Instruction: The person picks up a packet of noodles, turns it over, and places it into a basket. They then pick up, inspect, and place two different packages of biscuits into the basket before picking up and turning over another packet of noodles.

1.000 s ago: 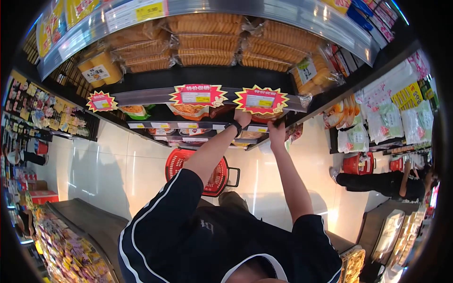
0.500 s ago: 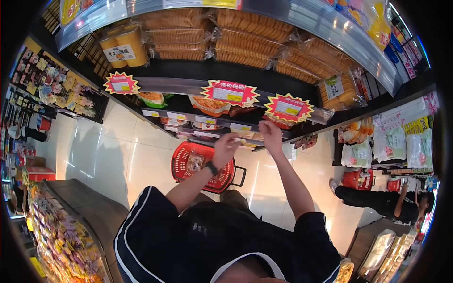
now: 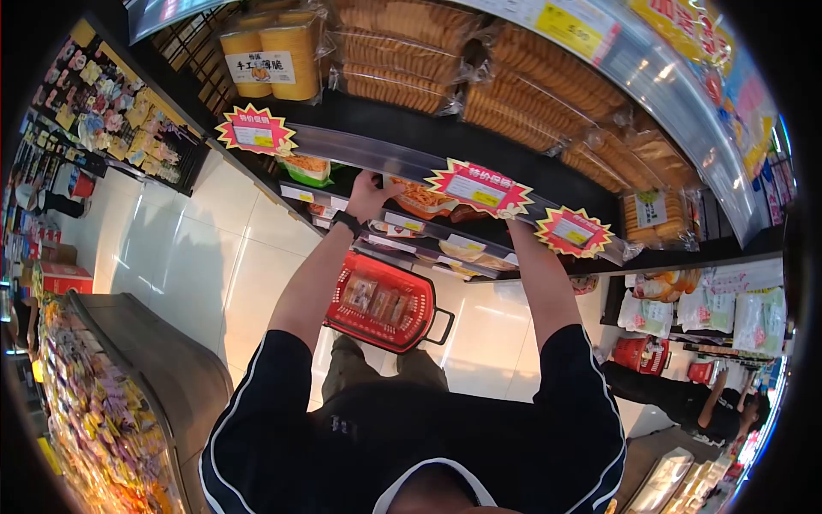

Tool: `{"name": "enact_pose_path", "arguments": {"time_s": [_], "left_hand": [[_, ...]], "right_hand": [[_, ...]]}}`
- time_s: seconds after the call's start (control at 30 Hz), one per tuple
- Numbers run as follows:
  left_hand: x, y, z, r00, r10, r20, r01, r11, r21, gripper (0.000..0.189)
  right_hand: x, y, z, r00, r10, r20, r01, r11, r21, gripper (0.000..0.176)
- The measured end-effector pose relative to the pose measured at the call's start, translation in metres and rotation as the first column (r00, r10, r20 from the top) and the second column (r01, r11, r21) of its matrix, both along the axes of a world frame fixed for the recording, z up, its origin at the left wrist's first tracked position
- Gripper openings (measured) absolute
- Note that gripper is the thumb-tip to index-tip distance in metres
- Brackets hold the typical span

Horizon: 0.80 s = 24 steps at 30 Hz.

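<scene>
Navy tee (image 3: 411,428), white piping, 1 wristband (image 3: 347,221) (black)

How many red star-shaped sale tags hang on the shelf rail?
3. One tag hangs at the left end of the rail, one in the middle, one at the right. Others may be hidden beyond the frame.

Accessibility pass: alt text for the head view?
A person reaches both arms into a snack shelf: left hand beside a packet, right hand hidden behind the front rail. A red basket sits on the floor below.
</scene>
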<state>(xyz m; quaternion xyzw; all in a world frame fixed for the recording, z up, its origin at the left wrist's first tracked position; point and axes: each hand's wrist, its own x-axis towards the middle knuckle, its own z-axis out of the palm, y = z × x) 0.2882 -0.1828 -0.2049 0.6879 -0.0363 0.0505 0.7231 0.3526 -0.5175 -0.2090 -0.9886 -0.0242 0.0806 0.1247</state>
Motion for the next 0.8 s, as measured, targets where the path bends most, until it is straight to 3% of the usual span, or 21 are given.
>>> {"name": "enact_pose_path", "arguments": {"time_s": [0.13,0.23,0.43,0.8], "left_hand": [[0.004,0.001,-0.017,0.989,-0.125,-0.08,0.128,0.991,0.028,0.022],[0.008,0.001,-0.028,0.993,-0.121,-0.001,0.121,0.989,-0.085,0.015],[0.005,0.005,-0.025,0.996,-0.058,-0.06,0.048,0.987,-0.15,0.014],[0.0,0.008,-0.02,0.99,-0.103,-0.099,0.085,0.982,-0.169,0.013]], "right_hand": [[0.005,0.016,-0.01,1.0,0.013,-0.022,-0.013,1.0,-0.006,0.041],[0.005,0.009,-0.013,1.0,0.009,-0.025,-0.009,1.0,0.003,0.041],[0.003,-0.012,-0.017,1.0,-0.012,-0.023,0.012,1.0,0.023,0.042],[-0.004,-0.018,-0.019,1.0,-0.011,-0.027,0.013,0.999,0.042,0.044]]}}
